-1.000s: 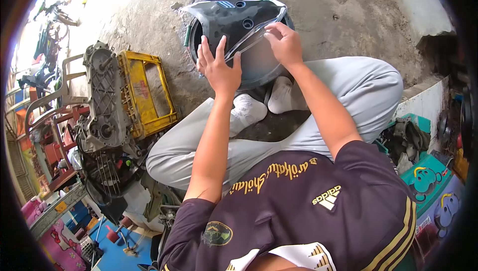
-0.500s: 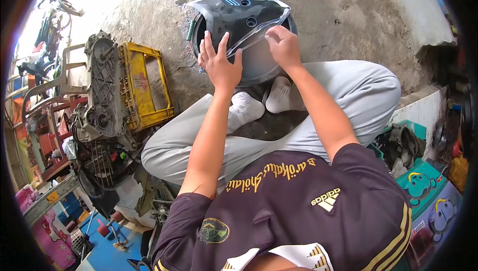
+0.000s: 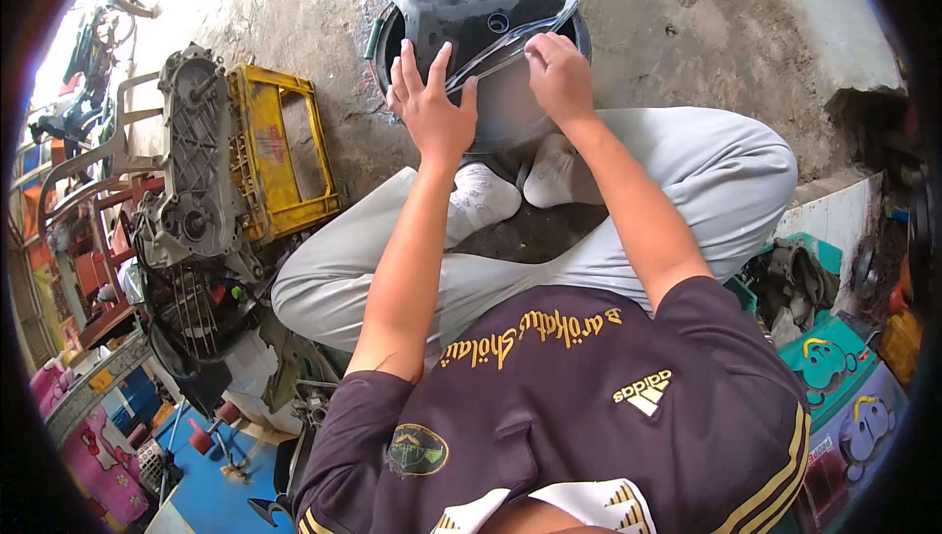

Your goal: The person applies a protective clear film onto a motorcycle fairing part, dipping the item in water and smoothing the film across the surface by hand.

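Observation:
A glossy black curved plastic panel, with round holes and small blue stripes, lies across a round dark basin. The basin holds cloudy greyish liquid. Spread over the panel's left part is my left hand, its fingers stretched and touching the surface, the thumb near the panel's lower edge. My right hand is closed in a pinch at that edge, farther right. From its fingertips a thin clear strip runs down toward my left thumb. Whether the strip is loose film or part of the panel is unclear.
A yellow plastic crate stands at left beside a grey metal engine casing. My crossed legs in grey trousers surround the basin's near side. Teal boxes and metal parts sit at right. Concrete floor lies beyond.
The panel and basin appear slightly higher in view. My right hand still pinches, and the clear strip now stands farther from the panel's edge. My left hand has hardly moved.

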